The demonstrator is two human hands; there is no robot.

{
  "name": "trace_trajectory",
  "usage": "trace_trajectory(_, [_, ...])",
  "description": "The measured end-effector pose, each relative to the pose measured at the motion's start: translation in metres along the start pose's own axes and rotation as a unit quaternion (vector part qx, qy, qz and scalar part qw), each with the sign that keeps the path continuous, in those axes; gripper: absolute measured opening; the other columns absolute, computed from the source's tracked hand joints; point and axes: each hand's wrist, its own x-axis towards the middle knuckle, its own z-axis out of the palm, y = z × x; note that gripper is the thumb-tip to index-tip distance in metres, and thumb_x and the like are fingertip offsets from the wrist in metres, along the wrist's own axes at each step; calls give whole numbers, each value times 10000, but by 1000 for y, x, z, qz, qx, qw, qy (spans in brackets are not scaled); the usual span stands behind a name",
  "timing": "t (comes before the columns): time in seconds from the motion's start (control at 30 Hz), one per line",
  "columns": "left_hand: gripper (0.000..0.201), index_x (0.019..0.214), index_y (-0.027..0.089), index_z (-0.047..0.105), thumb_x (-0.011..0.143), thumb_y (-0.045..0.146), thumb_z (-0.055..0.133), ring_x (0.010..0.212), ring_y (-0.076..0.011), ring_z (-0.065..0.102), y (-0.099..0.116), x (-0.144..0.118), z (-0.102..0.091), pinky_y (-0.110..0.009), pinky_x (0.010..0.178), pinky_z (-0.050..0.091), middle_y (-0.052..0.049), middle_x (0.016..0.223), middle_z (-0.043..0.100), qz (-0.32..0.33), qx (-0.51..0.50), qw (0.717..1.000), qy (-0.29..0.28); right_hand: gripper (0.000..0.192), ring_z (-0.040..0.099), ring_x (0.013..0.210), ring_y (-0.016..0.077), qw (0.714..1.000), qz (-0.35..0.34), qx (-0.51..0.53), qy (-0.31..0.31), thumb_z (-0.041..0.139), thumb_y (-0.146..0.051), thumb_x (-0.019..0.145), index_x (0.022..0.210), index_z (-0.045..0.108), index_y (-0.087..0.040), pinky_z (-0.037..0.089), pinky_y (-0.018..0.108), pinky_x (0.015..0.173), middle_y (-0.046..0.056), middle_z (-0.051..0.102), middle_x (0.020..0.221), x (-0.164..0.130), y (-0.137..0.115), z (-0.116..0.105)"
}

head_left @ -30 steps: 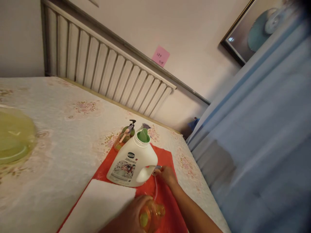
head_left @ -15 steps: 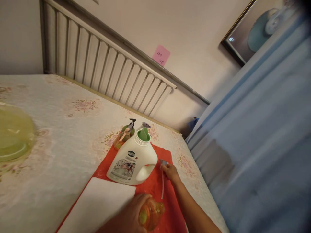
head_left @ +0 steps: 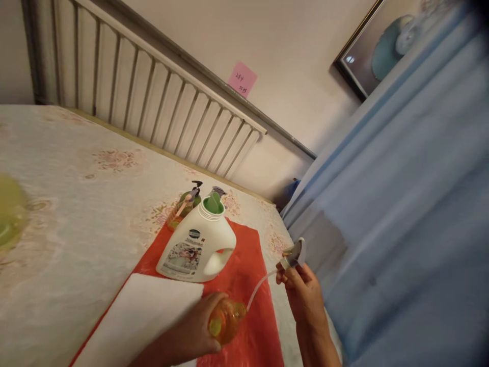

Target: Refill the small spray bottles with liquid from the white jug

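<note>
My left hand [head_left: 200,326] is wrapped round a small orange bottle [head_left: 226,322], which is tilted with its neck toward the right. In my right hand [head_left: 303,290] is a grey pump head [head_left: 293,255], gripped by the fingers. Its thin clear tube [head_left: 257,291] bends down to the left, its tip at the bottle's mouth; whether it is inside I cannot tell. Just beyond stands a white detergent jug [head_left: 196,250] with a green spout [head_left: 214,203] in its open top. The jug rests on a red sheet [head_left: 248,265].
A white cloth or paper [head_left: 153,306] lies at front left on the red sheet. Behind the jug stand pump bottles [head_left: 176,216]. A yellow-green basin [head_left: 9,214] is at the far left. A blue curtain [head_left: 401,204] hangs along the right, and a radiator [head_left: 145,92] lines the wall.
My right hand has lifted and turned the pump head to the right. The tube's lower end has come to the orange bottle's mouth. The whole view has shifted slightly.
</note>
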Motion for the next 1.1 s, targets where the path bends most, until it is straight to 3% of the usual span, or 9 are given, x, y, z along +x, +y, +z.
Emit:
trace_trajectory(0.3, [889, 1301, 301, 435, 491, 102, 744, 1243, -286, 486, -6, 1, 2, -403, 1076, 381, -25, 1354, 541, 18, 5, 1000, 7, 324, 572, 627, 158, 999, -18, -27, 26, 738, -399, 785, 1015, 655, -187, 466, 320, 651, 9, 648, 722, -31, 6, 9])
trace_trajectory(0.5, [867, 1289, 309, 448, 500, 106, 744, 1227, -275, 500, -2, 0, 0, -404, 1067, 400, -23, 1342, 548, 23, 6, 1000, 9, 293, 578, 669, 168, 996, -37, -65, 52, 723, -409, 801, 994, 651, -201, 466, 324, 689, 20, 664, 773, -33, 9, 0])
trace_trajectory(0.73, [874, 1295, 300, 453, 495, 132, 763, 1222, -294, 500, -1, 0, -3, -402, 1060, 387, -14, 1336, 555, 19, 5, 1000, 5, 274, 594, 683, 187, 994, -18, -110, -7, 716, -434, 801, 925, 670, -194, 499, 323, 710, 12, 643, 682, -50, 15, 8])
trace_trajectory(0.9, [824, 1303, 290, 456, 541, 220, 763, 1228, -328, 487, 3, -2, -5, -429, 1046, 382, -30, 1356, 543, 36, 19, 999, 2, 273, 638, 838, 228, 986, 49, -140, -74, 719, -437, 788, 915, 706, -197, 521, 317, 785, 51, 704, 862, -73, 42, 15])
trace_trajectory(1.1, [802, 1266, 295, 482, 523, 219, 774, 1194, -306, 512, 4, 0, -4, -404, 1029, 404, -23, 1312, 566, 39, 19, 999, 5, 298, 653, 914, 257, 985, 63, -142, -78, 744, -421, 750, 958, 732, -209, 522, 337, 841, 58, 726, 954, -78, 57, 20])
